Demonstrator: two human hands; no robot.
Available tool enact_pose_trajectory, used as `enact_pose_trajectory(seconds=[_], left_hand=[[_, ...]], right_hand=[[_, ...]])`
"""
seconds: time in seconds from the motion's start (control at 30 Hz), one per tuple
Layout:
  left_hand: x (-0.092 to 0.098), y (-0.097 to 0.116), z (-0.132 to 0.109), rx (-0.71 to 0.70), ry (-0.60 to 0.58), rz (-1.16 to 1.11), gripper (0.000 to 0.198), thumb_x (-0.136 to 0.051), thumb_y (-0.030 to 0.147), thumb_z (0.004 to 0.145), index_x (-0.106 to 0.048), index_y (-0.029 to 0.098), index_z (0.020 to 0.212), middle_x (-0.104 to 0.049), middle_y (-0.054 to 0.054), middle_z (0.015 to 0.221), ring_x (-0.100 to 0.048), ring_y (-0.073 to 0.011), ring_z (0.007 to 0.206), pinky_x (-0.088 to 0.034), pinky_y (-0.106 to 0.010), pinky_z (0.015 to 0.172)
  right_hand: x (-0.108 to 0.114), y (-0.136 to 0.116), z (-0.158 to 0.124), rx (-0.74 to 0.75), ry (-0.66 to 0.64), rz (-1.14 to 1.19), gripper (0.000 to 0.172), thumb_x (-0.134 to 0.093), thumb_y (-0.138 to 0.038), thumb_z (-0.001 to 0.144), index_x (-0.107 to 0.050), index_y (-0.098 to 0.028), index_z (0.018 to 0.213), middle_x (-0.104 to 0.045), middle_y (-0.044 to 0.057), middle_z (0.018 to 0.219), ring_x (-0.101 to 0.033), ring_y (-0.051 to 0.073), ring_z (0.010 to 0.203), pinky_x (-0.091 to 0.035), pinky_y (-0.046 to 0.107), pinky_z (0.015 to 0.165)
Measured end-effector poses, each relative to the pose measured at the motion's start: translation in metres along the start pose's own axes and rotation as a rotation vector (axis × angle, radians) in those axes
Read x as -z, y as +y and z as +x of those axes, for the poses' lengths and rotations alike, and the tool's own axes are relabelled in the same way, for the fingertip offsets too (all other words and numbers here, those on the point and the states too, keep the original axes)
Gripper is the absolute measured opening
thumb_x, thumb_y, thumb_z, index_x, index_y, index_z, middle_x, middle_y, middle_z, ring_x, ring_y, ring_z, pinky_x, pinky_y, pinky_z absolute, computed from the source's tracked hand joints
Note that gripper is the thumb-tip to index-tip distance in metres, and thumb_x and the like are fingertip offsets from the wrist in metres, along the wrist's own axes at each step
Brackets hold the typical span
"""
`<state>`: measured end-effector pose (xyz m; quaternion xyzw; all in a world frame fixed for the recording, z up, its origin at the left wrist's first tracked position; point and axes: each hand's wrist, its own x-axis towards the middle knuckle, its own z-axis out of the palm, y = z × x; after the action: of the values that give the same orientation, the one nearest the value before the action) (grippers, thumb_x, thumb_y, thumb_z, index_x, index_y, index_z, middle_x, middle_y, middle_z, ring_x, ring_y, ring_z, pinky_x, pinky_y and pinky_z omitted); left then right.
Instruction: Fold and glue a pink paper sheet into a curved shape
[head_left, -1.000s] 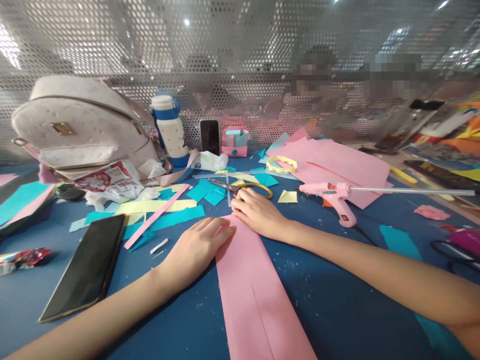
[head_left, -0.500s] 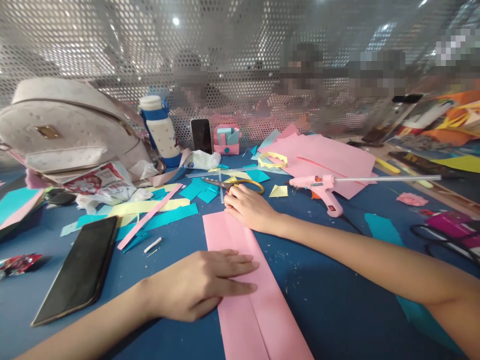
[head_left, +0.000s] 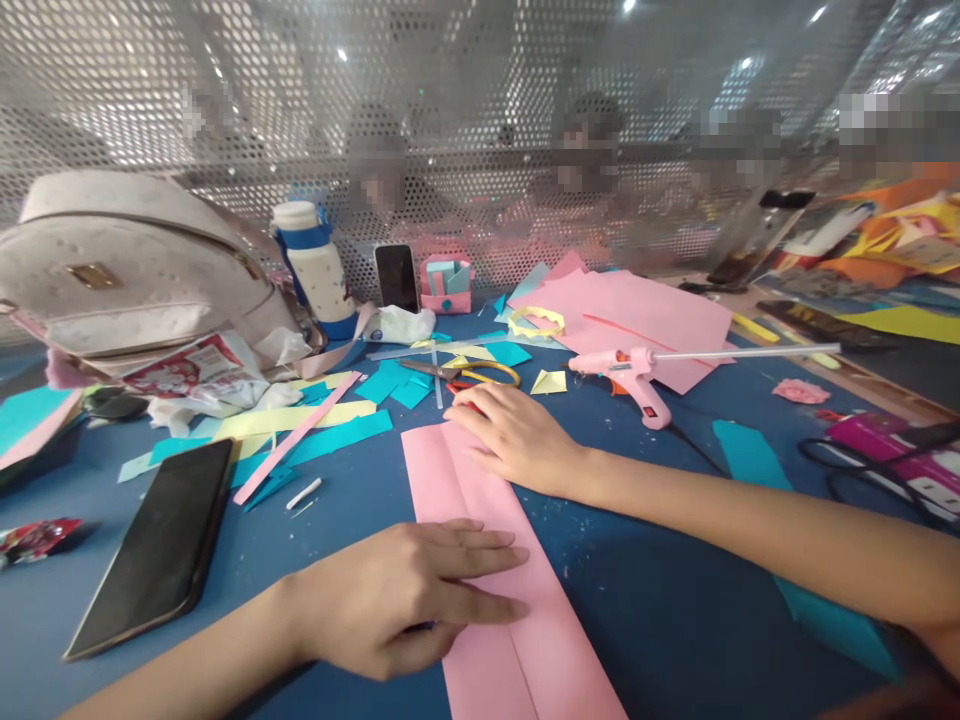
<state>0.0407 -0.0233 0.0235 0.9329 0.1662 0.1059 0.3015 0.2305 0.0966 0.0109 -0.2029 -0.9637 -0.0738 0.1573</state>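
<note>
A long pink sheet of paper (head_left: 517,640) with a lengthwise crease lies on the blue table, running off the near edge of view. My left hand (head_left: 420,595) rests across its middle, fingers stretched out flat over the crease. At the far end of the paper lies my right hand (head_left: 521,435), its fingers extended on the top right corner. Just beyond the right fingertips are scissors (head_left: 495,372) with yellow handles, and a red-handled item (head_left: 469,398) partly covered by that hand. Neither hand grips anything that I can see.
To the right sit a pink glue gun (head_left: 630,375) with a long glue stick, pink sheets (head_left: 652,310) and a magenta power strip (head_left: 892,455). At left are a phone (head_left: 157,550), paper strips (head_left: 300,440), a backpack (head_left: 142,260) and a bottle (head_left: 315,265). Perforated metal stands behind.
My right hand has moved slightly toward me and right, its fingers straightening along the paper's far end. My left hand has slid a little nearer and right. The view has shifted slightly.
</note>
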Motion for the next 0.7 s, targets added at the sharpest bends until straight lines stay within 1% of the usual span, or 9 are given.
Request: enact_pose_trajectory(seconds=[0.07, 0.13, 0.17, 0.2, 0.3, 0.4, 0.5, 0.6, 0.7], left_hand=[[0.0, 0.0, 0.0, 0.002, 0.002, -0.006, 0.056, -0.047, 0.005, 0.083, -0.053, 0.01, 0.138, -0.038, -0.013, 0.153, -0.033, -0.0224, 0.143, -0.024, -0.036, 0.12], [0.0, 0.0, 0.0, 0.004, 0.007, -0.011, 0.056, -0.047, 0.005, 0.083, -0.053, 0.01, 0.138, -0.039, -0.013, 0.153, -0.033, -0.0224, 0.144, -0.024, -0.036, 0.12], [0.0, 0.0, 0.001, 0.003, 0.01, -0.014, 0.056, -0.047, 0.005, 0.083, -0.054, 0.01, 0.138, -0.039, -0.013, 0.153, -0.033, -0.0223, 0.144, -0.024, -0.036, 0.12], [0.0, 0.0, 0.001, 0.002, 0.013, -0.017, 0.056, -0.047, 0.004, 0.082, -0.054, 0.01, 0.138, -0.039, -0.013, 0.153, -0.033, -0.0221, 0.144, -0.024, -0.035, 0.12], [0.001, 0.001, 0.001, 0.0, 0.012, -0.022, 0.057, -0.046, 0.003, 0.082, -0.054, 0.009, 0.137, -0.039, -0.013, 0.153, -0.032, -0.0214, 0.144, -0.022, -0.034, 0.121], [0.001, 0.001, 0.0, 0.015, -0.006, -0.025, 0.057, -0.046, 0.004, 0.082, -0.053, 0.01, 0.139, -0.038, -0.013, 0.153, -0.031, -0.0208, 0.144, -0.021, -0.034, 0.121], [0.001, 0.0, 0.0, 0.025, -0.014, -0.039, 0.057, -0.046, 0.004, 0.083, -0.052, 0.01, 0.14, -0.038, -0.013, 0.153, -0.031, -0.02, 0.144, -0.021, -0.033, 0.121], [0.002, 0.001, 0.0, 0.025, -0.006, -0.049, 0.056, -0.046, 0.004, 0.083, -0.053, 0.009, 0.139, -0.039, -0.013, 0.153, -0.032, -0.0199, 0.144, -0.021, -0.033, 0.121], [0.002, 0.002, -0.001, 0.026, 0.003, -0.054, 0.056, -0.046, 0.004, 0.083, -0.054, 0.009, 0.138, -0.039, -0.013, 0.153, -0.033, -0.0203, 0.144, -0.022, -0.033, 0.121]], right_hand=[[0.008, -0.005, -0.018, 0.05, -0.031, 0.015, 0.036, -0.061, -0.029, 0.091, -0.058, -0.015, 0.124, -0.059, 0.011, 0.127, -0.049, 0.028, 0.115, -0.043, 0.043, 0.096], [0.015, -0.01, -0.038, 0.11, -0.074, 0.072, 0.031, -0.053, -0.027, 0.096, -0.06, -0.019, 0.125, -0.062, 0.007, 0.13, -0.049, 0.025, 0.122, -0.042, 0.043, 0.098], [0.019, -0.011, -0.046, 0.133, -0.097, 0.11, 0.031, -0.05, -0.028, 0.098, -0.059, -0.02, 0.127, -0.061, 0.005, 0.132, -0.048, 0.023, 0.126, -0.04, 0.043, 0.101], [0.022, -0.011, -0.054, 0.162, -0.12, 0.157, 0.034, -0.047, -0.029, 0.1, -0.057, -0.021, 0.131, -0.06, 0.004, 0.135, -0.047, 0.023, 0.129, -0.037, 0.045, 0.105], [0.03, -0.006, -0.069, 0.229, -0.269, 0.338, 0.045, -0.041, -0.035, 0.102, -0.042, -0.021, 0.145, -0.047, 0.004, 0.148, -0.037, 0.021, 0.14, -0.024, 0.049, 0.116], [0.032, 0.006, -0.07, 0.169, -0.375, 0.447, 0.049, -0.035, -0.041, 0.104, -0.036, -0.022, 0.149, -0.037, 0.005, 0.154, -0.03, 0.021, 0.144, -0.013, 0.052, 0.12], [0.025, 0.02, -0.06, 0.113, -0.377, 0.453, 0.048, -0.032, -0.042, 0.104, -0.036, -0.023, 0.148, -0.035, 0.005, 0.154, -0.031, 0.021, 0.144, -0.007, 0.053, 0.12], [0.016, 0.029, -0.049, 0.097, -0.323, 0.396, 0.047, -0.033, -0.041, 0.104, -0.038, -0.023, 0.148, -0.037, 0.004, 0.153, -0.032, 0.021, 0.143, -0.007, 0.053, 0.12], [0.008, 0.031, -0.038, 0.07, -0.27, 0.297, 0.046, -0.035, -0.04, 0.104, -0.042, -0.021, 0.145, -0.043, 0.005, 0.15, -0.036, 0.022, 0.141, -0.014, 0.054, 0.119]])
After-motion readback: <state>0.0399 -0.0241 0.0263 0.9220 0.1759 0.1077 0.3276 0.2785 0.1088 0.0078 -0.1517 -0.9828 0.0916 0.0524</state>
